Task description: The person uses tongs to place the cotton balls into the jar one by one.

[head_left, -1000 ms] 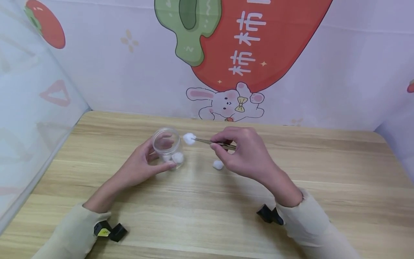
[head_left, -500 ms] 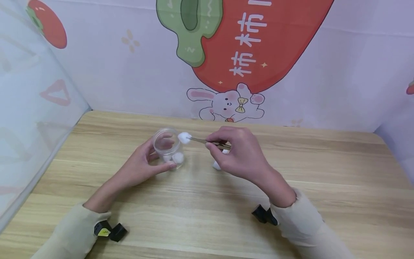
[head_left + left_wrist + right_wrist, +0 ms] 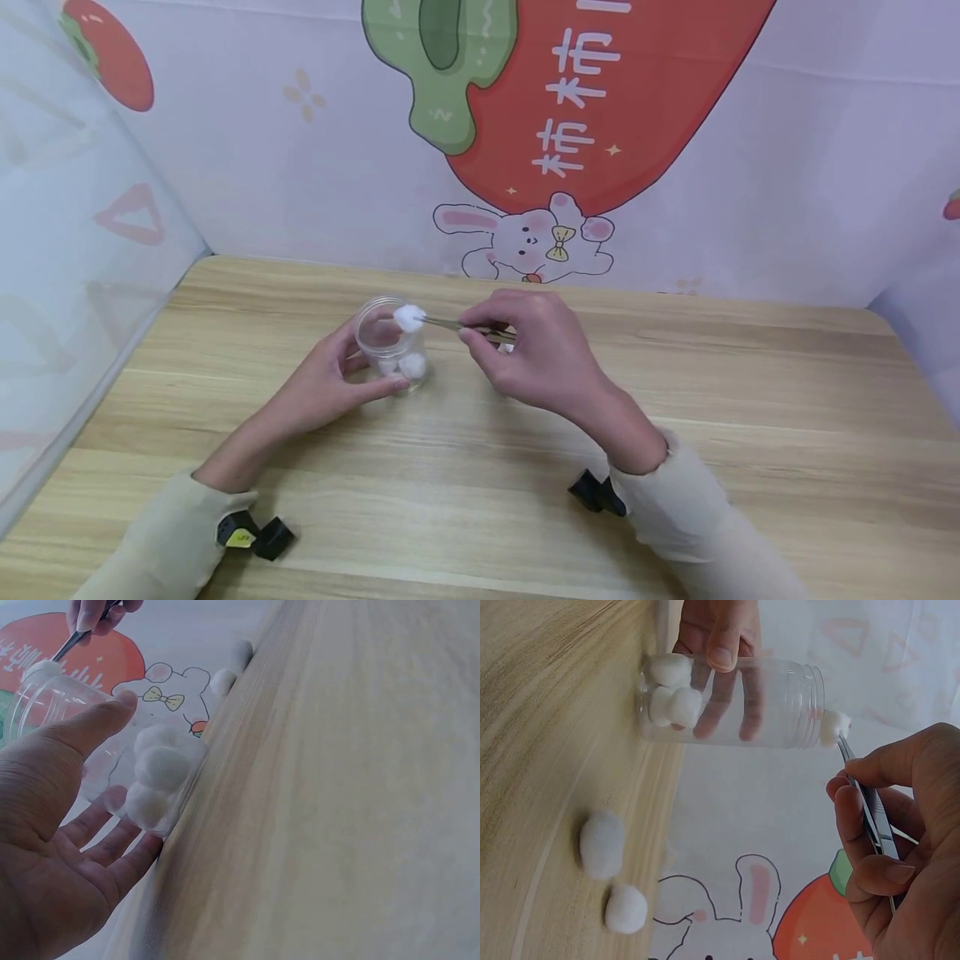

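Observation:
My left hand [image 3: 322, 379] holds a clear, lidless plastic jar [image 3: 784, 705], thumb on one side and fingers on the other. Upright on the table, the jar has several white cotton balls [image 3: 161, 767] at its bottom. Metal tweezers [image 3: 876, 817] are pinched in my right hand [image 3: 536, 354]. Their tips grip another cotton ball [image 3: 834, 727], which is right at the jar's mouth. Two more cotton balls lie on the table in the right wrist view: a longish one [image 3: 602, 844] and a smaller one [image 3: 626, 908]. In the head view my right hand mostly hides them.
The wood-grain table [image 3: 450, 500] spreads around both hands. Behind it hangs a printed cloth backdrop [image 3: 225, 150] with a rabbit and red fruit, and a pale cloth side [image 3: 67, 275] borders the left. Black wrist cameras [image 3: 255, 536] sit at both sleeves.
My right hand has moved left with the tweezers, bringing the cotton ball from beside the jar to its mouth. The left hand and jar have stayed in place.

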